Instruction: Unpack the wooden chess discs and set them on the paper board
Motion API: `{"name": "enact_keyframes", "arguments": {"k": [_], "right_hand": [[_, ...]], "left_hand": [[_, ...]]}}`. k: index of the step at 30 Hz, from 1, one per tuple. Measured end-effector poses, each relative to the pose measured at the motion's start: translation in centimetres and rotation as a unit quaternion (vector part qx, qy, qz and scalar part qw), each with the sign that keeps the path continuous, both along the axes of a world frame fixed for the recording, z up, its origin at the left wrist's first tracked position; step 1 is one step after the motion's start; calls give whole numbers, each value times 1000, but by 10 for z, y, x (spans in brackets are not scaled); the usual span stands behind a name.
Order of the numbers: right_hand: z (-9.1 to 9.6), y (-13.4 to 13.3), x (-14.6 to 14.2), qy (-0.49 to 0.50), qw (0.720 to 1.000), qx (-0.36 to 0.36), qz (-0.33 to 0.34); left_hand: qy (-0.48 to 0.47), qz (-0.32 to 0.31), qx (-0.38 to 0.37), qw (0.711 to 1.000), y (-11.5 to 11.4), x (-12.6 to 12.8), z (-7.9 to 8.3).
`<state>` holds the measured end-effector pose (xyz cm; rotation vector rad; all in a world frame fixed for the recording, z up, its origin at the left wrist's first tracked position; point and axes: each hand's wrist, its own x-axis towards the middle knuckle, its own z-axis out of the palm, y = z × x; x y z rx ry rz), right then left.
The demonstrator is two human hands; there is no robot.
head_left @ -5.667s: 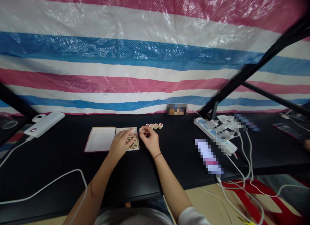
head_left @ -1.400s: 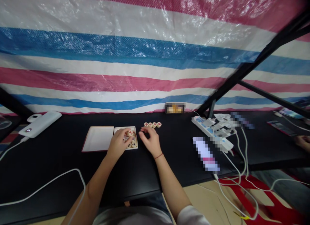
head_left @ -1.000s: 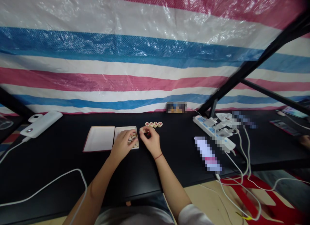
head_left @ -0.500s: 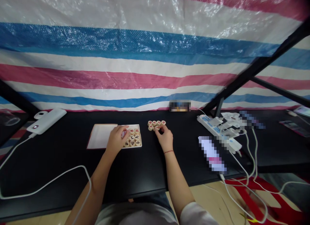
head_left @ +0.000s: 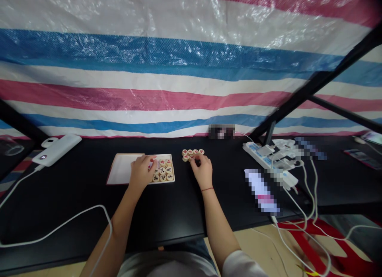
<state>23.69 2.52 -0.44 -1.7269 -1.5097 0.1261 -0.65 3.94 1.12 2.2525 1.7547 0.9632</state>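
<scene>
Round wooden chess pieces [head_left: 163, 170] lie in a shallow white box tray [head_left: 171, 154] on the black table [head_left: 167, 213]. Its empty lid [head_left: 121, 171] lies open to the left. My left hand [head_left: 142, 172] rests where lid and tray meet, fingers curled; what they hold is hidden. A short row of chess pieces [head_left: 193, 152] lies on the table right of the tray. My right hand [head_left: 203, 169] is just in front of that row, with its fingertips pinched on a piece in a second row below it.
A white power strip [head_left: 270, 159] with plugs and trailing white cables lies at the right, a blurred phone [head_left: 262, 186] in front of it. A white power bank [head_left: 56, 149] with a cable [head_left: 59, 228] lies at the left. A striped tarp [head_left: 179, 70] and black frame bars [head_left: 316, 80] stand behind.
My right hand carried a piece from beside the tray to the row on the right and now sets it below that row. My left hand slid to the tray's left side, uncovering the pieces.
</scene>
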Motion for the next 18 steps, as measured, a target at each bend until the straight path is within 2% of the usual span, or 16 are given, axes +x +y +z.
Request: {"name": "enact_keyframes", "arguments": {"k": [2,4,7,11,18], "right_hand": [[6,-3,-11,54,997,-5,54],[8,-5,-24,101,986,-47,127],[5,-5,-40,111,969,-98,198],[1,-1,-49,72,968,-109,213],[0,0,-49,29,970,-92,225]], "left_hand": [[42,31,-33,998,-2,3,4],[79,39,-70,994,-2,8,6],[123,48,-119,984,0,16,8],[161,44,-150,974,2,26,9],[143,28,-136,980,-3,35,8]]}}
